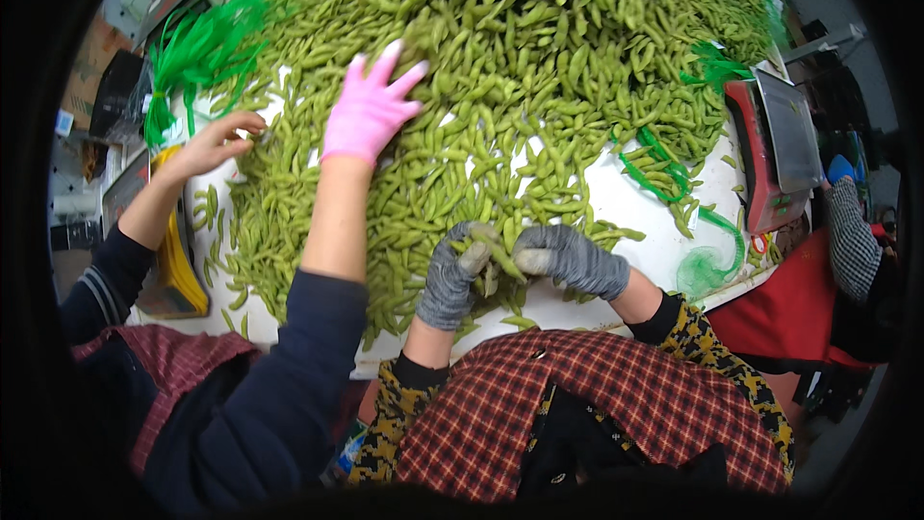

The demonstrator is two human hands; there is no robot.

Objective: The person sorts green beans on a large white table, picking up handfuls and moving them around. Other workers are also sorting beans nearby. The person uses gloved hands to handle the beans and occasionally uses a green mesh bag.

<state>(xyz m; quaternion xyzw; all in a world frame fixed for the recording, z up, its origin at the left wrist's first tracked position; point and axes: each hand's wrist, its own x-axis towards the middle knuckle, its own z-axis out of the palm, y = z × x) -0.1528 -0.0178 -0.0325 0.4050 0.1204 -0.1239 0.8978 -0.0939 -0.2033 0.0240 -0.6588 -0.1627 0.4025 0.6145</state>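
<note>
Both of my hands wear grey knit gloves and meet over the near edge of the white table [635, 195]. My left hand [453, 274] is curled around a few green soybean pods [505, 260] that stick out past its thumb. From the other side, my right hand [570, 258] has thumb and fingertips drawn together at those pods; its palm side is partly hidden. Under and beyond both hands spreads a thick layer of loose soybean pods [462, 188], heaped higher at the far side [534, 7].
At my left a co-worker's pink-gloved hand [372, 108] reaches over the pods, beside their bare hand [216, 144]. Green mesh bags [209, 43] hang at the far left. A red scale [769, 152] and a partly filled green net [657, 166] are at right. Another person's sleeve [852, 238] shows.
</note>
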